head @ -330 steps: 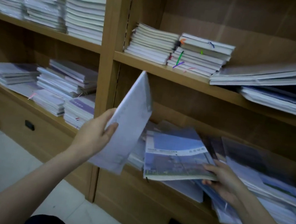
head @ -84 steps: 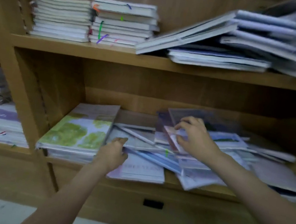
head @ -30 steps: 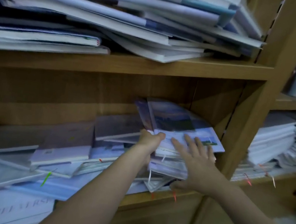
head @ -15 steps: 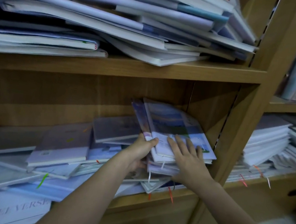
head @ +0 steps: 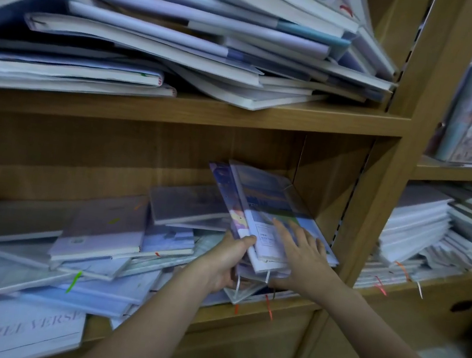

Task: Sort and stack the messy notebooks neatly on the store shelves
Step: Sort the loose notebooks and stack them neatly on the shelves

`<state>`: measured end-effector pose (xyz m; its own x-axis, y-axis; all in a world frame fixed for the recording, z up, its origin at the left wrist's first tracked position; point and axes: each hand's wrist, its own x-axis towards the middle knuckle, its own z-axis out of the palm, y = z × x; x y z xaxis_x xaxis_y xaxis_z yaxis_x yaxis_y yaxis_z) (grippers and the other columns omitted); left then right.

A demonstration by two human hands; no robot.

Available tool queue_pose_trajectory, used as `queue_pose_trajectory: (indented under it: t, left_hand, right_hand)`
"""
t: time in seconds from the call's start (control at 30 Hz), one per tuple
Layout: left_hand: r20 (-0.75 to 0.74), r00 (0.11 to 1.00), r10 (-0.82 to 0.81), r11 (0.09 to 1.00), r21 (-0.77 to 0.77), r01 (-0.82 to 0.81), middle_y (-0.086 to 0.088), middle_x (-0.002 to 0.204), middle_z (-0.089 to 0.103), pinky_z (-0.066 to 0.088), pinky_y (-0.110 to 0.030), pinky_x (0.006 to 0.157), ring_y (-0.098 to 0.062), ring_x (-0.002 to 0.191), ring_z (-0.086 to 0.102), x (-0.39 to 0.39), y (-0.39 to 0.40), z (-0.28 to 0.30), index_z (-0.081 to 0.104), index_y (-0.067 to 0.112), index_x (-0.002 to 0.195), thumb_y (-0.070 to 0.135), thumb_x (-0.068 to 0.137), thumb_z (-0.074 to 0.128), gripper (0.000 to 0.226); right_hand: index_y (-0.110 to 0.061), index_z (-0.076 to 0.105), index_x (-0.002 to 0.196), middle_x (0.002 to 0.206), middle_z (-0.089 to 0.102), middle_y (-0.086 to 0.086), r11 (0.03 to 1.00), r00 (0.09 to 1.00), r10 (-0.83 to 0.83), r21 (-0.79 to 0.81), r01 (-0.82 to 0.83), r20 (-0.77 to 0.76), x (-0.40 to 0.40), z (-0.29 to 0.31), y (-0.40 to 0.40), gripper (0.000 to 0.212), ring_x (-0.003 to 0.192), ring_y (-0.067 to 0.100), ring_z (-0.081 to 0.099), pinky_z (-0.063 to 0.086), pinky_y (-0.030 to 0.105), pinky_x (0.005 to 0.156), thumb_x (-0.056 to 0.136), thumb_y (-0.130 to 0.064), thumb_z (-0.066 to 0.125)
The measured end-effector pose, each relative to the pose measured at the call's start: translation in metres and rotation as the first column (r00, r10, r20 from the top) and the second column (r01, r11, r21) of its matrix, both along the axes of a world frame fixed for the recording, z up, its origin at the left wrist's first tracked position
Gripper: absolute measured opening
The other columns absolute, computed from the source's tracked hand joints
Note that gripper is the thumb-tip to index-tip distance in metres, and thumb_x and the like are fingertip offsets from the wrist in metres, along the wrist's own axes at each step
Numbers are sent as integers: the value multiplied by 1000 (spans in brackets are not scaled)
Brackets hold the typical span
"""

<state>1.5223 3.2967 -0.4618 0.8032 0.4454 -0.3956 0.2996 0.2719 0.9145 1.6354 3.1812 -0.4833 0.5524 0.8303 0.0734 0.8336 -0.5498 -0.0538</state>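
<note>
Lower shelf (head: 255,307), right end of the bay. A small stack of notebooks (head: 269,211) sits tilted here, far edge raised toward the back panel, near edge low at the shelf lip. Top cover shows a blue-and-lavender sky scene with a white label.

Left hand (head: 223,264): grips the stack's near left corner, thumb curled over the top cover, fingers underneath and out of sight.

Right hand (head: 304,256): laid flat on the top cover, fingers straight and spread, pressing down; the thumb hooks round the near edge of the stack, though blur makes this uncertain.

White and orange ribbon markers (head: 268,306) dangle from the stack over the shelf lip.

To the left, on the same shelf, a loose sprawl of notebooks (head: 97,237) lies overlapped at odd angles; one at the front reads "FREE VERSE" (head: 22,330) and overhangs the edge.

Upper shelf (head: 238,113): a slumped heap of larger notebooks (head: 188,40), spines and page edges mixed, leaning against the upright (head: 378,200).

Neighbouring bay, right: white stacks (head: 417,224), fairly even, ribbons hanging.
</note>
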Motion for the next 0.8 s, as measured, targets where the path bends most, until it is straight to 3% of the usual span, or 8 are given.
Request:
queue_pose_trajectory:
  t: [0.1,0.17,0.27,0.47,0.57,0.63,0.7,0.8]
  left_hand:
    - [34,998,46,999,-11,-46,-6,94,62,53,-41,73,-23,81,61,-2,2,-1,27,26,140,27,99,44,44]
    - [67,997,48,999,2,-49,-5,102,64,53,-41,72,-22,82,62,-4,4,-2,16,37,146,26,101,41,53]
    - [141,988,57,996,58,-66,-10,120,62,54,-36,66,-20,80,62,-6,0,-2,18,44,143,19,102,38,52]
    - [113,992,51,951,298,-83,-8,131,55,49,-40,94,-27,111,58,6,10,-7,15,38,147,23,101,38,53]
    - [67,998,8,917,397,-34,-6,130,53,47,-34,92,-23,110,55,12,22,-1,31,29,137,24,103,32,35]
    - [14,1000,13,902,431,-18,-8,129,52,48,-43,94,-27,111,54,18,34,3,37,25,129,30,102,30,29]
    - [-5,999,31,900,436,-26,-9,133,50,45,-45,98,-30,116,51,22,43,6,35,26,135,32,101,30,34]
    - [85,994,71,914,394,-99,-5,141,44,39,-32,97,-25,122,46,20,45,3,30,30,143,29,102,33,41]
  right_hand:
    - [-33,-17,147,156,0,3,1000,999,9,1,-9,-35,-1,3,3,112,144,27,4,10,52,115,76,-56,68]
    - [-33,-14,148,156,2,3,1000,997,12,10,-11,-82,-1,2,6,111,144,28,6,12,52,114,77,-54,69]
    - [-37,-3,149,157,6,3,997,987,54,56,-46,-151,3,3,5,105,144,26,9,18,51,114,76,-53,71]
    - [-40,12,147,157,12,2,989,953,134,100,-111,-272,19,14,7,101,144,24,14,20,40,114,70,-49,76]
    - [-40,15,147,156,14,2,984,958,126,157,-86,-259,21,12,16,101,142,27,17,22,42,114,68,-50,77]
    - [-40,17,147,156,14,1,976,961,115,208,-63,-250,21,10,23,98,142,27,16,23,44,113,70,-49,77]
    - [-37,14,148,156,12,0,977,957,101,207,-45,-270,20,11,32,101,144,26,13,22,47,113,70,-51,76]
    - [-33,5,150,157,4,0,991,939,84,131,-43,-334,16,17,42,112,145,27,5,18,50,114,66,-58,75]
